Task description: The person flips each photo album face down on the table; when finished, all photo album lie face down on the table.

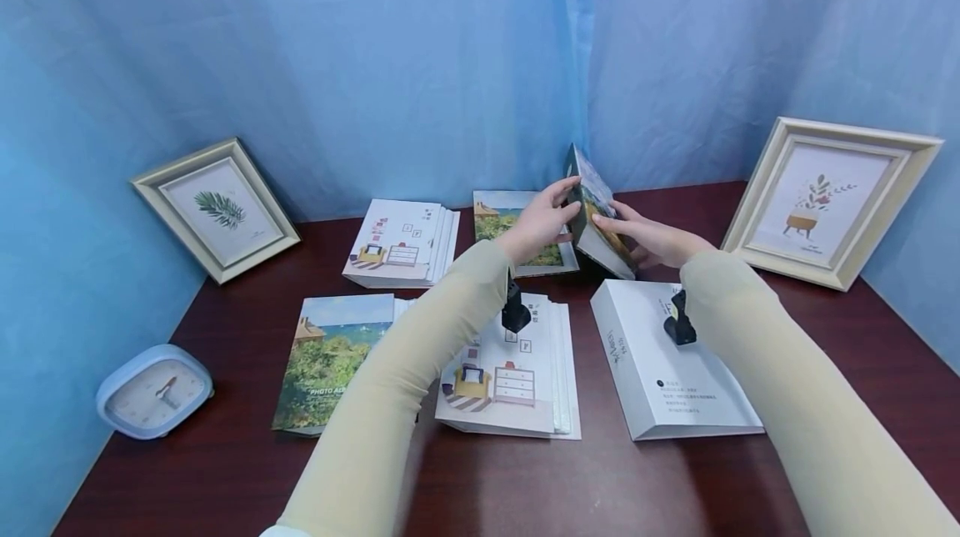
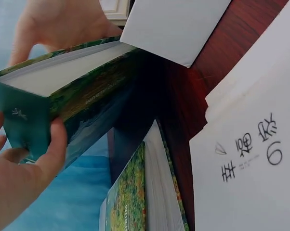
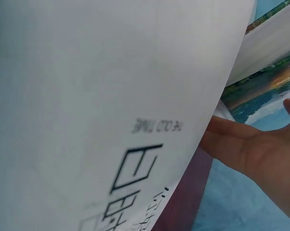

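Note:
A photo album [image 1: 597,216] with a painted landscape cover and a dark green spine is held tilted above the back of the table. My left hand [image 1: 542,220] pinches it by the spine side; in the left wrist view, the thumb lies on the cover and the fingers [image 2: 12,155] are at the spine. From the other side my right hand [image 1: 651,238] grips the album, thumb on the cover and the other fingers partly hidden behind it. Another landscape album [image 1: 491,224] lies flat just left of it, partly behind my left hand.
White albums with furniture drawings [image 1: 393,249] [image 1: 498,412] lie left and centre. A landscape album [image 1: 330,353] is front left, a white album [image 1: 686,387] under my right forearm. A blue clock [image 1: 155,393] and two picture frames [image 1: 288,241] [image 1: 840,277] stand at the sides.

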### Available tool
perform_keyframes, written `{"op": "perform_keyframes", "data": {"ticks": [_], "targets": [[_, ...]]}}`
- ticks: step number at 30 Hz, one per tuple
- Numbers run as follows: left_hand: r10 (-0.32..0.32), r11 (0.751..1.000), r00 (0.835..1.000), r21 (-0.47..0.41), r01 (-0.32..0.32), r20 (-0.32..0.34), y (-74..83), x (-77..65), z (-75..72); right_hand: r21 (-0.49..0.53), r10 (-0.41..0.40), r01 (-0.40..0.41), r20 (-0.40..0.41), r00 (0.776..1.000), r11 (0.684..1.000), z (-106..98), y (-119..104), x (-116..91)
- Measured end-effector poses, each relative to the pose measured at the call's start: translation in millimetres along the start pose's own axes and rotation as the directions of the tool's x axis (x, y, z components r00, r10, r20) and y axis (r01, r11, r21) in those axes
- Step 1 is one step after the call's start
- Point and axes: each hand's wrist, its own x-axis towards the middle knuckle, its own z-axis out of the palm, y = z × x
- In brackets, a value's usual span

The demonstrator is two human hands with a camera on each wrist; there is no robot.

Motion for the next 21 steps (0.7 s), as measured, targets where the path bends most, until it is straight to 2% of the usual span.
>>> {"op": "perform_keyframes", "data": {"ticks": [5,9,16,21], "targets": [[-0.006,0.997,0.999,0.079,0.009,-0.039,4.9,-0.2,1.8,0.113,-0.046,0.042,0.036,0.998,0.993,1,0,1],[-0.009,0.995,0.999,0.099,0.014,-0.047,8.0,0.6,4.0,0.198,-0.067,0.058,0.036,0.997,0.978,1,2,2],[-0.006,0.996,0.999,0.092,0.009,-0.036,9.6,1.0,7.6,0.192,-0.098,0.098,-0.006,0.995,0.977,3,-6,-4],[0.015,0.988,0.999,0.156,-0.007,-0.05,11.0,0.7,9.3,0.179,-0.084,0.082,0.003,0.996,0.98,-2,-11,-12]]}}
